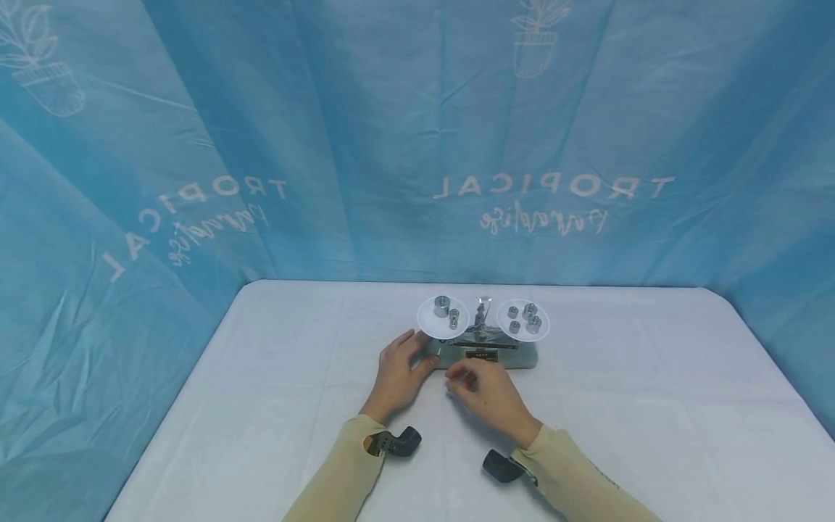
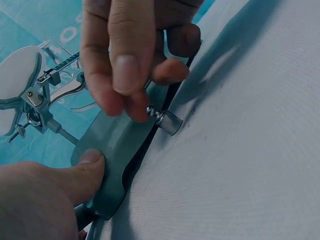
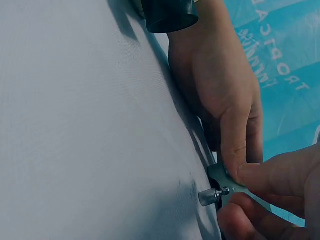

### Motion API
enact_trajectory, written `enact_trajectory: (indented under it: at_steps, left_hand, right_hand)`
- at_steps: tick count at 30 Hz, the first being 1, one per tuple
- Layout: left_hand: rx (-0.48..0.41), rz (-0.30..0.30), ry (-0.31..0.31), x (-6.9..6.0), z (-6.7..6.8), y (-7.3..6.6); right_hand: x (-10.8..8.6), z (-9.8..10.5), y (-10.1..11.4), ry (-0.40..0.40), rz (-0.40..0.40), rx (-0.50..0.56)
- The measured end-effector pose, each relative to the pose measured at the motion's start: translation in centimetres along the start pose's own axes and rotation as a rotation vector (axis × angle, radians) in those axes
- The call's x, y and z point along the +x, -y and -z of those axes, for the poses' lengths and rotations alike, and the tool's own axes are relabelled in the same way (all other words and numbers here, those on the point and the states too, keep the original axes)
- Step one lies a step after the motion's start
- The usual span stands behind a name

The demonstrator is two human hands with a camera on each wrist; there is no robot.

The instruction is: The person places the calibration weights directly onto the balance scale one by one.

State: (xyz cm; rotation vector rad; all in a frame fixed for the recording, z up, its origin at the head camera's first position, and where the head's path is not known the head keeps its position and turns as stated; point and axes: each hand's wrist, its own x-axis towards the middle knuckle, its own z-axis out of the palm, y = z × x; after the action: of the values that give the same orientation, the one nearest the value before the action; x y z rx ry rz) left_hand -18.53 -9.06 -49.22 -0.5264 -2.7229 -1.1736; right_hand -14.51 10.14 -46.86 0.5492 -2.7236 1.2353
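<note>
A two-pan balance scale (image 1: 525, 356) with a grey-green base stands on the white-covered table. My left hand (image 1: 398, 368) holds the base's left end, its thumb (image 2: 91, 161) resting on the front face. In front of the base a small metal knobbed weight (image 2: 170, 123) stands on the cloth. Around its knob are the fingers of my right hand (image 1: 491, 395), thumb and forefinger apart in the right wrist view. The left pan (image 1: 427, 328) bears a larger weight (image 1: 441, 307) and smaller metal pieces; the right pan (image 1: 543, 332) bears several small weights.
White cloth (image 1: 293, 406) covers the table on both sides of the scale. A blue printed curtain (image 1: 378, 145) hangs behind and at the sides. Each wrist wears a black camera, the left one (image 1: 406, 441) and the right one (image 1: 501, 467).
</note>
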Motion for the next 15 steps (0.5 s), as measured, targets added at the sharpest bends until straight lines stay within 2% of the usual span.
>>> enact_trajectory:
  at_steps: [15]
  left_hand:
    - [0.011,-0.018,-0.008,-0.06,-0.17,0.25]
  right_hand:
    - [0.01,-0.09,-0.58,0.077,-0.025,-0.004]
